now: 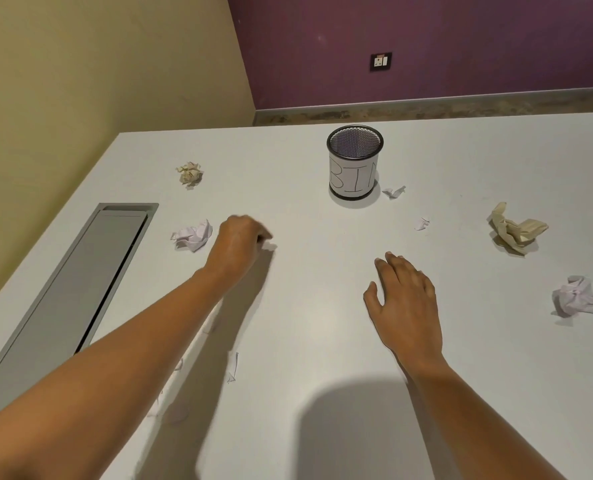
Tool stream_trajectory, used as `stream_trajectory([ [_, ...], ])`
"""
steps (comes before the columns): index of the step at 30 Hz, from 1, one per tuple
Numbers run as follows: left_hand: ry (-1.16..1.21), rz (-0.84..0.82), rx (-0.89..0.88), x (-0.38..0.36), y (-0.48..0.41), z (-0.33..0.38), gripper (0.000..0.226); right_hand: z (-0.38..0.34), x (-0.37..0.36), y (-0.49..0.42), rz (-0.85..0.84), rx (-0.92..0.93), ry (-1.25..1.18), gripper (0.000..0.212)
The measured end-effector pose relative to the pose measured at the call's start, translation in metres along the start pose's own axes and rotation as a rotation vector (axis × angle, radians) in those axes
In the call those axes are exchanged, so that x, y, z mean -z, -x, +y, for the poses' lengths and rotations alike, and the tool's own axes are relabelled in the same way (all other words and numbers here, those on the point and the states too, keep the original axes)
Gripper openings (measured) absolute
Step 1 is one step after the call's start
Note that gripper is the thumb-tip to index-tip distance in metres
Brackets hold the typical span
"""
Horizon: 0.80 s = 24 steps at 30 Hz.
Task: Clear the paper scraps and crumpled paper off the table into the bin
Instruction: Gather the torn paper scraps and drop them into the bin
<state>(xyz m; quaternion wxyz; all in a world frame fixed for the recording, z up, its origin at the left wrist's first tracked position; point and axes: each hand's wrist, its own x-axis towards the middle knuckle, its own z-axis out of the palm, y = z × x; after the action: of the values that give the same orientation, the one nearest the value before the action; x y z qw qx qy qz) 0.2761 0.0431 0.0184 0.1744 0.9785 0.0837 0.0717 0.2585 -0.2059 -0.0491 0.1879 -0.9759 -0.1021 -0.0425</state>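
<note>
While the right hand (404, 299) rests with fingers spread mid-desk, the left hand (239, 242) seemingly pinches a blurred white scrap (269, 244) at its fingertips, toward the desk's (305, 341) left edge.

Left hand (239, 242) pinching white scrap (269, 244), right hand (404, 299) spread flat, bin (354, 174) upright beyond

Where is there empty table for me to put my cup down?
Bare table lies between the left hand and right hand, up to the bin. The right edge is crowded: tan paper and white crumpled paper. Scraps sit near the left arm.
</note>
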Motion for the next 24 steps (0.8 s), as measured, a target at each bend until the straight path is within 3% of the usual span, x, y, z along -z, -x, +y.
stream_trajectory([
  [4, 0.021, 0.073, -0.178, 0.016, -0.053, 0.055, 0.027, 0.000, 0.000, 0.000, 0.006, 0.001, 0.001, 0.040],
  [6, -0.010, 0.069, -0.261, 0.021, -0.079, 0.080, 0.013, 0.000, 0.000, 0.000, 0.004, 0.006, 0.014, 0.040],
  [9, -0.092, 0.007, -0.264, 0.025, -0.107, 0.112, 0.032, 0.000, 0.000, 0.000, 0.006, 0.002, 0.007, 0.040],
  [14, -0.129, -0.097, -0.189, 0.016, -0.144, 0.136, 0.027, 0.000, 0.000, -0.001, -0.003, -0.003, 0.001, 0.040],
  [19, -0.144, -0.062, -0.130, 0.005, -0.148, 0.131, 0.025, 0.000, 0.000, -0.001, -0.001, -0.008, -0.006, 0.040],
  [24, 0.003, -0.057, -0.205, 0.002, -0.147, 0.133, 0.022, 0.000, 0.001, -0.001, -0.004, -0.002, 0.004, 0.039],
])
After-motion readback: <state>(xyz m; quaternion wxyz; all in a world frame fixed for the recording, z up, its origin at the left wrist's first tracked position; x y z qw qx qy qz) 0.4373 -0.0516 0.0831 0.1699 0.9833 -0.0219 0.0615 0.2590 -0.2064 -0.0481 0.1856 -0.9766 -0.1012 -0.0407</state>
